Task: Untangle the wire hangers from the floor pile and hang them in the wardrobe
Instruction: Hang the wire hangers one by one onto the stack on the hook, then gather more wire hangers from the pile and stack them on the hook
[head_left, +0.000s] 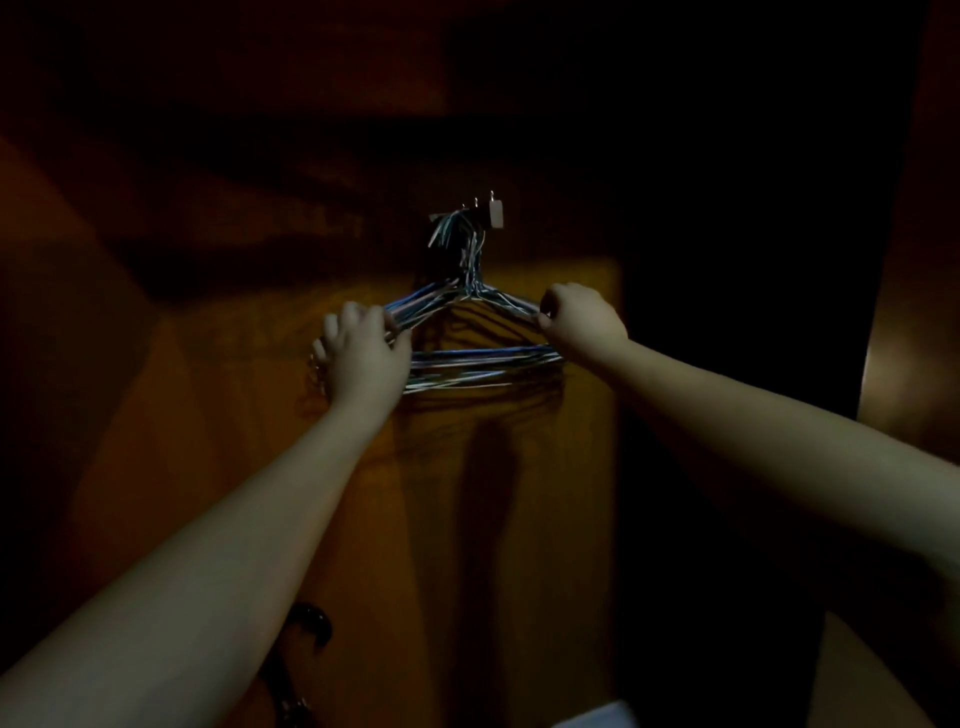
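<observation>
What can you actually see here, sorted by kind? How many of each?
Hands: 2, the left hand and right hand, each gripping the bundle
Bundles of wire hangers: 1, single wires too dim to count
Metal wall hooks: 3
Total: 6

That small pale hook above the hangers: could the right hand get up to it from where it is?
Probably yes. The right hand grips the hangers just below the pale hook, with nothing visible between.
</observation>
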